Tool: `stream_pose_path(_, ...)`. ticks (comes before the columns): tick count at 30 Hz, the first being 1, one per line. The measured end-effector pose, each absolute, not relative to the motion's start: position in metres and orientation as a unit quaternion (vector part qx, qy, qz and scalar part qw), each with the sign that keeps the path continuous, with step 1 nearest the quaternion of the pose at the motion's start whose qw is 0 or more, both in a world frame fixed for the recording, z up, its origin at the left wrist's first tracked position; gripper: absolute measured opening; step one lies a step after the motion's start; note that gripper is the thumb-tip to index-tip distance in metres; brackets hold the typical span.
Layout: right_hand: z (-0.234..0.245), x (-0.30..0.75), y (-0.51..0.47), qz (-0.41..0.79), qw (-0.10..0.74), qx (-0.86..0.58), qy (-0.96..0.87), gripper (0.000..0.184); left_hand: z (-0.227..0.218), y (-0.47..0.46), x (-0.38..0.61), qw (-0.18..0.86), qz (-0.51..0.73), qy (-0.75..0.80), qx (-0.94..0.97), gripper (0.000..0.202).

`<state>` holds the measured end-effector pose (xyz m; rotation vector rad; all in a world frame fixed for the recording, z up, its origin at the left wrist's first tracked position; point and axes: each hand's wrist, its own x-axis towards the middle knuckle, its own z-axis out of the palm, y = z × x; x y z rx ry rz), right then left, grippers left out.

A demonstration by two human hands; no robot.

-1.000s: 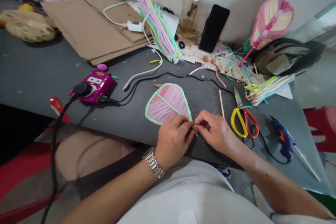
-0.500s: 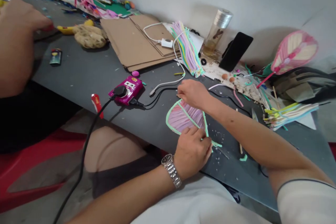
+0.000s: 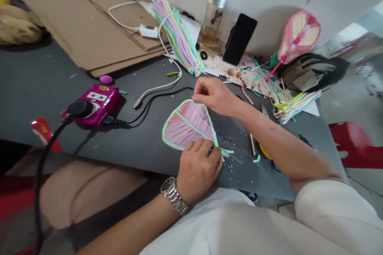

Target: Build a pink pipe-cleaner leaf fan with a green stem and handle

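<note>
A flat pink and lilac fan-shaped piece [image 3: 185, 125] made of pipe cleaners, edged in mint green, lies on the dark grey table [image 3: 44, 83] in front of me. My left hand [image 3: 199, 167], with a metal watch on the wrist, pinches the piece's lower pointed tip, where green ends stick out. My right hand [image 3: 212, 95] reaches across to the piece's top rim, its fingers curled and closed on the green edging there. A short green offcut [image 3: 256, 159] lies beside my right forearm.
A purple power strip [image 3: 95, 103] with black cables sits to the left, with stacked cardboard [image 3: 89, 36] behind it. At the back are a pipe-cleaner bundle [image 3: 179, 34], a bottle [image 3: 214, 14], a phone [image 3: 239, 40], a finished fan [image 3: 297, 36] and a bag [image 3: 311, 71]. A red chair [image 3: 353, 143] stands to the right.
My right hand left the lower tip and moved up to the piece's top rim. My left hand stayed at the tip. The view swung left, then back.
</note>
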<state>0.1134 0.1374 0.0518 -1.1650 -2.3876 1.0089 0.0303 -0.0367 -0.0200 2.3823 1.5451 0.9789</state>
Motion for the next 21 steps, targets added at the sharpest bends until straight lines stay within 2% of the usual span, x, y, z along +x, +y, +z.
stream_pose_path(1, 0.051, 0.132, 0.127, 0.371, 0.151, -0.414, -0.818, 0.005, -0.019, -0.037, 0.030, 0.068, 0.325, 0.513, 0.792, 0.013)
stream_pose_path(3, 0.042, 0.167, 0.102, 0.474, 0.157, -0.449, -0.741, 0.017, -0.018, -0.037, 0.031, 0.066, 0.325, 0.512, 0.792, 0.013)
stream_pose_path(5, 0.028, 0.193, 0.080, 0.564, 0.162, -0.478, -0.653, 0.017, -0.017, -0.037, 0.031, 0.064, 0.321, 0.512, 0.794, 0.013)
stream_pose_path(7, 0.015, 0.207, 0.064, 0.595, 0.181, -0.495, -0.607, 0.016, -0.017, -0.037, 0.031, 0.062, 0.315, 0.513, 0.796, 0.012)
stream_pose_path(11, 0.004, 0.207, 0.055, 0.592, 0.220, -0.500, -0.592, 0.014, -0.018, -0.037, 0.031, 0.059, 0.303, 0.513, 0.801, 0.011)
stream_pose_path(16, 0.004, 0.197, 0.058, 0.540, 0.207, -0.483, -0.657, 0.004, -0.017, -0.037, 0.030, 0.058, 0.298, 0.510, 0.805, 0.011)
stream_pose_path(21, 0.006, 0.189, 0.055, 0.443, 0.169, -0.482, -0.737, 0.013, -0.017, -0.036, 0.031, 0.057, 0.298, 0.509, 0.805, 0.012)
